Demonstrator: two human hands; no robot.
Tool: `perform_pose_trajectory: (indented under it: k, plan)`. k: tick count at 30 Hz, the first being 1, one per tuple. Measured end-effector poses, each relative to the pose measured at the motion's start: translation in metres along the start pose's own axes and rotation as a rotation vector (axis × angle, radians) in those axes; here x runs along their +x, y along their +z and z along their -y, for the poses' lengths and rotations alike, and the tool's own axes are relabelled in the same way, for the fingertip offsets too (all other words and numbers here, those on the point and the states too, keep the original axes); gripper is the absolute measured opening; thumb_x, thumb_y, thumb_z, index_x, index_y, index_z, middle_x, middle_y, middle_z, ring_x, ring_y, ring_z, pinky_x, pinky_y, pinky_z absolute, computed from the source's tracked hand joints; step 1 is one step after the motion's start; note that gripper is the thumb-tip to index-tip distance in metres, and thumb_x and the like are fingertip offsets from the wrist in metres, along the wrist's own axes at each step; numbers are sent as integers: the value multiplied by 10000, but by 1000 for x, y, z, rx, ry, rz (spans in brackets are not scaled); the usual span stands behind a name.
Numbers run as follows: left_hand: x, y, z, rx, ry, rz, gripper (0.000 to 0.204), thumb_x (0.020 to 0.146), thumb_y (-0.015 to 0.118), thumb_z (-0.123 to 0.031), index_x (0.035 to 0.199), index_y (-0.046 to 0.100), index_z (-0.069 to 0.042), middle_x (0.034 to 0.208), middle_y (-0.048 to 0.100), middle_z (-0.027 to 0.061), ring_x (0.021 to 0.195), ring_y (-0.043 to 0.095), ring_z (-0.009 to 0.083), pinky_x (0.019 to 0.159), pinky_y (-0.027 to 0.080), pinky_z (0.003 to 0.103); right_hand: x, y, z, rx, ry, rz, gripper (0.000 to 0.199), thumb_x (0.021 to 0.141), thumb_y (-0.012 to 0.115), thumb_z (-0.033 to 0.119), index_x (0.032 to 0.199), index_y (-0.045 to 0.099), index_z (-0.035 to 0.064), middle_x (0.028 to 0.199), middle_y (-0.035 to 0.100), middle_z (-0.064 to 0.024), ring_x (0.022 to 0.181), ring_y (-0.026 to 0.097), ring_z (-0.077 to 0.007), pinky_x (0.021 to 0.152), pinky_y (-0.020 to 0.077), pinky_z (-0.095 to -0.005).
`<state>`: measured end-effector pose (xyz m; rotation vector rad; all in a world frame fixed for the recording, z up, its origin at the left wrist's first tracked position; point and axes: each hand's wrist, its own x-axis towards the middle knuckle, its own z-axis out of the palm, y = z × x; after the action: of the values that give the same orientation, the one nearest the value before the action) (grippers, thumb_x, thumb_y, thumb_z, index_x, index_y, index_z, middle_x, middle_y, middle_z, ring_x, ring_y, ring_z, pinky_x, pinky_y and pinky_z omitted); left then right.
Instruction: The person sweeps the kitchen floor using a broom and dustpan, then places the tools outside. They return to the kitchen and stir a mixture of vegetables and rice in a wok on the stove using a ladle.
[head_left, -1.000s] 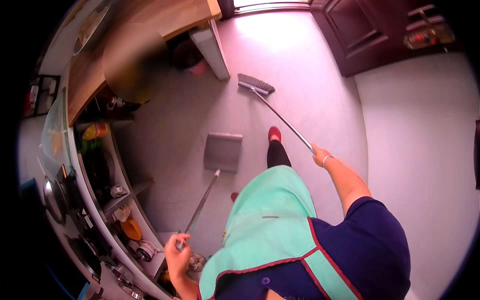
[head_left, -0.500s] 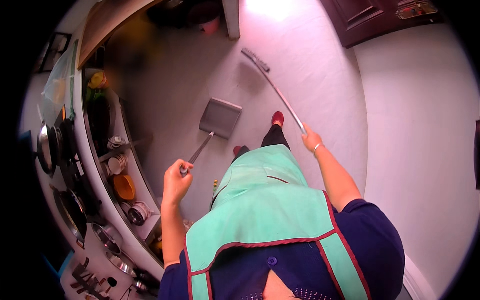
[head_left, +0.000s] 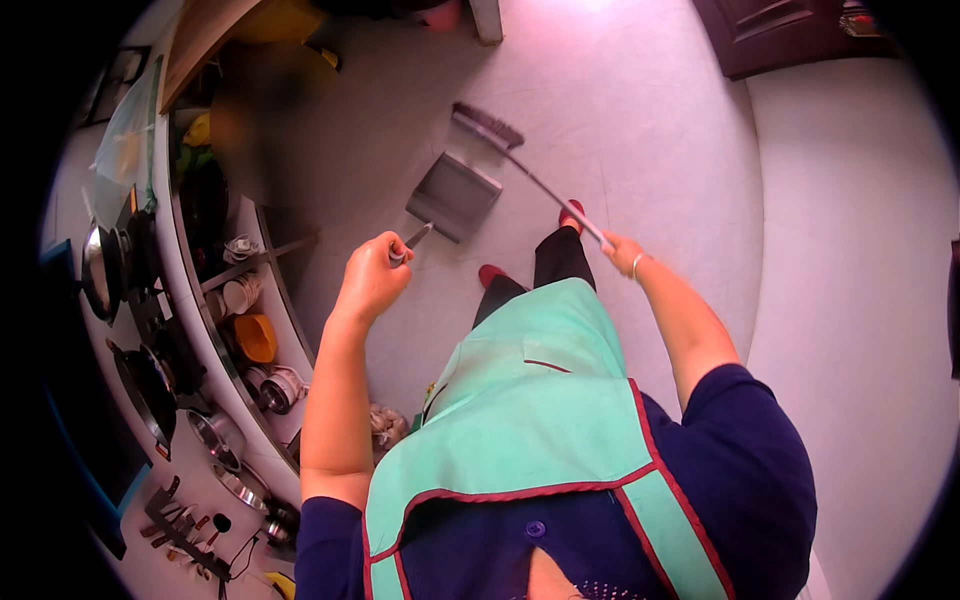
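My left hand [head_left: 375, 277] is closed round the handle of a grey dustpan [head_left: 455, 195], whose wide pan lies on the pale floor ahead of me. In my right hand [head_left: 624, 255] I grip the pole of a broom [head_left: 488, 126]. Its dark bristle head is at the floor just beyond the dustpan's far edge, with a small gap between them. The pole slants from the broom head back toward my right side. A bracelet circles my right wrist.
Along the left stands a shelf unit [head_left: 290, 330] with bowls, an orange basin [head_left: 254, 338] and pots. Pans [head_left: 145, 395] hang beside it. A dark red door [head_left: 790, 35] is at the far right, by a pale wall [head_left: 850, 250]. My red shoes [head_left: 490, 274] stand near the dustpan.
The broom head has moved left and nearer to the dustpan. My left hand and the dustpan have shifted forward and a little right, and my feet stand farther apart in view.
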<state>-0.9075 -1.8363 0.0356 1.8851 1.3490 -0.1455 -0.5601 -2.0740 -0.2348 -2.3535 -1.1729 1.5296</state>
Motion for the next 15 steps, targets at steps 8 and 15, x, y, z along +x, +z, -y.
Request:
perform_pose_trajectory:
  k: [8,15]
  plan:
    - [-3,-3,-11,-11,-77,33,133,675,543,5,806,522,5,854,650,114,723,594,227,680,468,330,-149,-30,1,238,125,211,415,914,490,292,1318,454,208,953,562,-110,863,526,-235,732,432,-346]
    - [-29,1,0,-22,-40,25,137,675,543,4,811,525,5,852,643,112,701,580,215,662,462,330,-149,-36,-25,133,111,-229,419,913,475,277,1316,444,165,1138,588,-192,1056,564,-307,888,436,-387]
